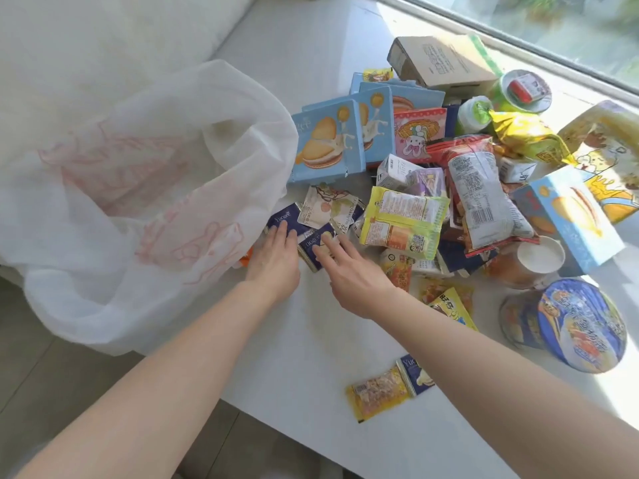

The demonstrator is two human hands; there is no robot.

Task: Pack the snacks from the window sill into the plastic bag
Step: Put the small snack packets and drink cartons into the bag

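A heap of snacks lies on the white window sill [311,340]. The white plastic bag [138,188] gapes open at the left, its mouth facing the heap. My left hand [275,259] lies flat, fingers on a small dark blue packet [281,217] right by the bag's mouth. My right hand [349,271] rests with spread fingers on a second dark blue packet [311,242] beside it. Neither hand grips anything. Beyond the fingers lie pale sachets [328,205], a yellow pouch [403,221] and light blue biscuit boxes [328,143].
Further right sit a red-and-white snack bag [484,188], a cardboard box [442,62], a blue-lidded noodle bowl [581,326] and a white cup [539,259]. A small yellow packet [378,392] lies near my right forearm. The window [553,25] runs along the far right edge.
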